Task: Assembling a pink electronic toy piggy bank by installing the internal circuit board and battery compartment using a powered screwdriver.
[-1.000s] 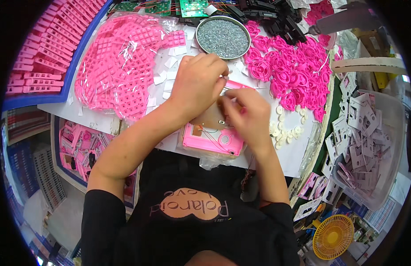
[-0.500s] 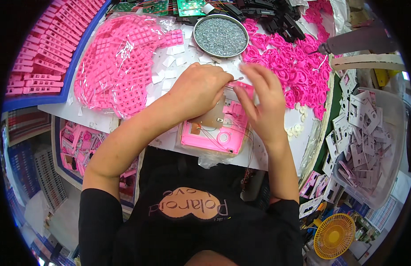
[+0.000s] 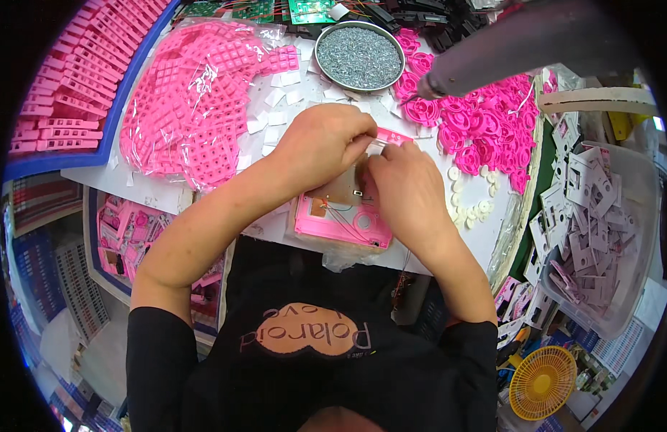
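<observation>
Head view: both hands meet, left hand [image 3: 326,144] and right hand [image 3: 405,191], fingertips pinching a small pale piece [image 3: 376,144] together. Right under them lies a pink plastic case [image 3: 340,223]. Beyond the fingers sits a round dish of screws [image 3: 358,47].

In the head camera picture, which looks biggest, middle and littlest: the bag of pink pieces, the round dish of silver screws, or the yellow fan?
1. The bag of pink pieces looks biggest.
2. The round dish of silver screws.
3. The yellow fan.
The dish and fan look close in size, and the fan sits at the bent rim, so their order is unsure.
</observation>
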The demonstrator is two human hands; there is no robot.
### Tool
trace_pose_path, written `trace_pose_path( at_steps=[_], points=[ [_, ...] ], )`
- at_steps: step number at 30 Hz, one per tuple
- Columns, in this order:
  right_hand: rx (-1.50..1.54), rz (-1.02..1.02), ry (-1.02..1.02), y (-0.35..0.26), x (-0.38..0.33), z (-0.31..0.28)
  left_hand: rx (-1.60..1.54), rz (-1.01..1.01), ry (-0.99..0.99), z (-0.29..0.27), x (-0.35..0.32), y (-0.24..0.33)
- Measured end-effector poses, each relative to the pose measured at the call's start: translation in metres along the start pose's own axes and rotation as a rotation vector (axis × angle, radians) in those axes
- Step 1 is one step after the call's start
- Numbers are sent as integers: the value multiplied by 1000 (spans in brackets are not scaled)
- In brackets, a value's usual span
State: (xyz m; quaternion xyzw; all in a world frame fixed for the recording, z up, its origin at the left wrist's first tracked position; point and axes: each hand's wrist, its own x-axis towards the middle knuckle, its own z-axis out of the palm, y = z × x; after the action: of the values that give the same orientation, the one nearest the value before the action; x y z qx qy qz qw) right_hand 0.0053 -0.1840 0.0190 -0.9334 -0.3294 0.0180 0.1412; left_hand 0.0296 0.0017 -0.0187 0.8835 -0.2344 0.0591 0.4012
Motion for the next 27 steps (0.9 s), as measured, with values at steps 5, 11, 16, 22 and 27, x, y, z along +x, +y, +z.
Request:
trace_pose_path(
  at_steps=[5,11,16,22,27],
  points=[
    [181,116,95,-12,-27,2,185,120,-199,-12,9,4],
    [235,179,236,-15,-39,17,449,344,-503,-10,30,12],
    [238,147,266,-13,-41,17,577,417,-624,-2,37,22],
    [271,180,221,-14,-41,16,656,397,-724,-3,41,35],
    [182,161,143,-14,-37,8,574,430,-585,2,26,36]
  ],
)
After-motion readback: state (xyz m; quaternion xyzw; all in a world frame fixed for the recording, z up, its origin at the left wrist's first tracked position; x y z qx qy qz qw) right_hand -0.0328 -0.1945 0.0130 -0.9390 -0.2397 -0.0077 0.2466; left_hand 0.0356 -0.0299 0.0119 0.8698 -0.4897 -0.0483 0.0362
